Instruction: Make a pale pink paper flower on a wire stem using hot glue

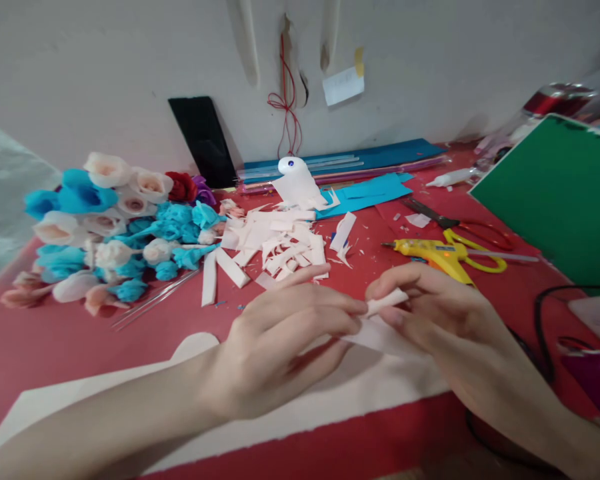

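Between my two hands is a small white paper roll [387, 302], with a loose flap of the same pale paper hanging below it. My left hand [295, 333] pinches its left end between thumb and fingers. My right hand [430, 307] grips the other end, fingertips around the roll. Beneath both hands lies a large white paper sheet [200, 427] on the red table [220, 467]. Just beyond my left hand is a pile of cut white paper strips [290, 250]. A yellow glue gun [430, 251] rests behind my right hand.
Blue, white and pink paper flowers [115, 227] are heaped at the left. Scissors [460, 230] lie behind the glue gun, near a green board [555, 193]. Blue paper [365, 193] and a black phone-like slab [205, 140] are near the wall. A black cable [540, 333] runs at right.
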A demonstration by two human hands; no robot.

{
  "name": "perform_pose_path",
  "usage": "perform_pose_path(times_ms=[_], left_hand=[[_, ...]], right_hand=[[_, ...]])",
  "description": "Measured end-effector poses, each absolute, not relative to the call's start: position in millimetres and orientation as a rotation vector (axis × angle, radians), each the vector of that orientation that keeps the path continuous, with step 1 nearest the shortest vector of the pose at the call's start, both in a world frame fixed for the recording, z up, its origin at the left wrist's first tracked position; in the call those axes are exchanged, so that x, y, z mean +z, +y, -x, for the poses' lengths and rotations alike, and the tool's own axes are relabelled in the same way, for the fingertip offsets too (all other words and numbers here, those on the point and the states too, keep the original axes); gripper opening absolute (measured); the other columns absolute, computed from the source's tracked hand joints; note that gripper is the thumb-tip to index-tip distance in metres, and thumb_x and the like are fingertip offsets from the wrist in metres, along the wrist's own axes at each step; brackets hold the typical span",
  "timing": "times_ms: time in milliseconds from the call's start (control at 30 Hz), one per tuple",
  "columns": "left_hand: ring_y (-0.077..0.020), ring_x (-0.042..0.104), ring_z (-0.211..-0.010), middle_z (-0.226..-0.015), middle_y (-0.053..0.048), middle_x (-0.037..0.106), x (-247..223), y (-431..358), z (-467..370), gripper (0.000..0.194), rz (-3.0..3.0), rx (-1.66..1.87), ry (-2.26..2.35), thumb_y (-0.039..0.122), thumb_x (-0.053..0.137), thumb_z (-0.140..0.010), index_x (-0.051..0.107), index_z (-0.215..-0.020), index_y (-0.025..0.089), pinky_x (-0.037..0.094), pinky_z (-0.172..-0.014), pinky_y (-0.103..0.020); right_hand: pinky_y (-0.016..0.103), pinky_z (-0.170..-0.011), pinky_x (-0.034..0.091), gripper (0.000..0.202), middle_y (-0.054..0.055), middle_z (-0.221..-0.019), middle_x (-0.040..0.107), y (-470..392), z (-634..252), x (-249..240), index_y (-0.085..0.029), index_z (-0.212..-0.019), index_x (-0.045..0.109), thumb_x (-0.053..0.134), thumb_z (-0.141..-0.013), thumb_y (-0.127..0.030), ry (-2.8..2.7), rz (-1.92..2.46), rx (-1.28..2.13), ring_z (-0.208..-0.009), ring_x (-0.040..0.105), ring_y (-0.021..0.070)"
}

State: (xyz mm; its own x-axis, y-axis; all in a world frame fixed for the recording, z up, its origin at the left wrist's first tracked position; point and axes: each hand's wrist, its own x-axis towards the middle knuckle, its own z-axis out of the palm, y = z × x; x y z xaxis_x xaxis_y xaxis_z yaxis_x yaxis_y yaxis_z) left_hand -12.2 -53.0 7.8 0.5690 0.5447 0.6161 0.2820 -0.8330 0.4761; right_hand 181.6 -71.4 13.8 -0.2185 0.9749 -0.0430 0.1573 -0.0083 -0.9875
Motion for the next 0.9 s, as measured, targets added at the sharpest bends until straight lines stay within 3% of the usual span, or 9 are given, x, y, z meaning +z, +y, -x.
perform_pose_path(times_ms=[267,467,633,767,900], left_hand=[[-0.0122,0.067,-0.075,-0.076,-0.001,0.070,0,-53,7,0.011,-2.086,1.193,0.816,0.006,0.060,-0.077,0.061,-0.083,0.016,0.055,-0.081,-0.025],[-0.0065,0.064,-0.071,-0.074,0.005,0.067,-3,-52,5,0.010,-1.864,1.118,0.993,0.011,0.064,-0.076,0.062,-0.078,0.021,0.051,-0.067,-0.013],[-0.0035,0.060,-0.063,-0.068,0.007,0.064,-2,-50,4,0.010,-1.778,1.120,1.031,0.011,0.065,-0.075,0.060,-0.074,0.020,0.047,-0.059,-0.009],[-0.0048,0.059,-0.058,-0.067,0.005,0.064,0,-49,2,0.009,-1.750,1.132,1.021,0.010,0.065,-0.074,0.060,-0.073,0.018,0.046,-0.050,-0.011],[-0.0062,0.059,-0.055,-0.065,0.003,0.064,2,-49,2,0.008,-1.717,1.140,1.003,0.012,0.066,-0.074,0.060,-0.071,0.016,0.046,-0.046,-0.012]], right_hand=[[0.020,-0.055,0.035,0.010,-0.003,-0.072,0.053,-73,-182,10,-0.025,-0.085,0.056,0.055,-0.085,-0.035,-1.437,1.229,1.441,-0.066,0.049,0.0084],[0.023,-0.050,0.034,0.023,-0.001,-0.069,0.048,-70,-181,5,-0.025,-0.080,0.055,0.049,-0.085,-0.046,-1.289,1.268,1.494,-0.061,0.044,0.0113],[0.025,-0.060,0.040,0.036,-0.001,-0.068,0.043,-70,-184,0,-0.023,-0.076,0.054,0.040,-0.086,-0.055,-1.239,1.234,1.504,-0.066,0.044,0.0131],[0.021,-0.057,0.040,0.025,-0.002,-0.072,0.048,-73,-182,6,-0.026,-0.085,0.057,0.044,-0.087,-0.048,-1.288,1.184,1.564,-0.066,0.047,0.0107],[0.019,-0.057,0.039,0.012,-0.003,-0.076,0.054,-73,-177,12,-0.026,-0.089,0.059,0.062,-0.078,-0.031,-1.479,1.227,1.424,-0.068,0.050,0.0098]])
